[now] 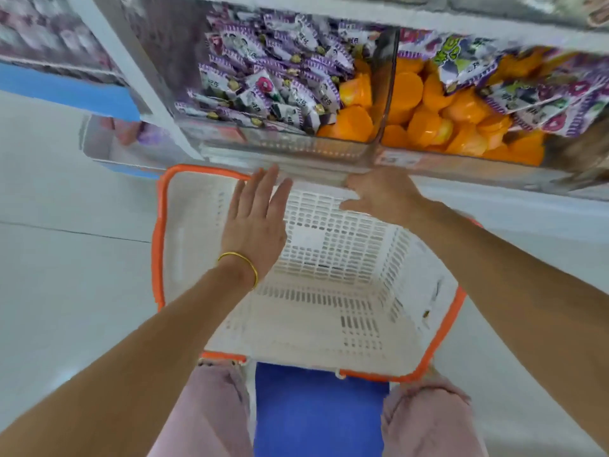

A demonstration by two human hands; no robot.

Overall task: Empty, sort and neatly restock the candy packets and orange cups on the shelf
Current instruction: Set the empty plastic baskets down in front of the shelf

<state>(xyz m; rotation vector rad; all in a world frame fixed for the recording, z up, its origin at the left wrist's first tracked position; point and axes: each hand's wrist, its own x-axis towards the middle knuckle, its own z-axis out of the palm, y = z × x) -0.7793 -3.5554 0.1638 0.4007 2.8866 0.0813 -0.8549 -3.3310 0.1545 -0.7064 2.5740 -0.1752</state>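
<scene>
Head view: packets (pixel 263 80) and cups (pixel 428 120) lie mixed on the shelf (pixel 296 159), just beyond both hands. Left hand (pixel 255 219) flat, fingers straight, holding nothing. Right hand (pixel 379 192) at shelf lip, fingers tucked, grip unclear. Cups nearer right hand, packets nearer left. Basket (pixel 158 242) below both.

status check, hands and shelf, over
Left hand open above empty basket. Right hand at shelf edge, grip unclear. Candy packets and orange cups mixed on shelf.

Both arms are bare to the frame's edge. A thin gold bangle (pixel 240 262) circles the left wrist. Pale pink trousers (pixel 211 410) cover both knees.
</scene>
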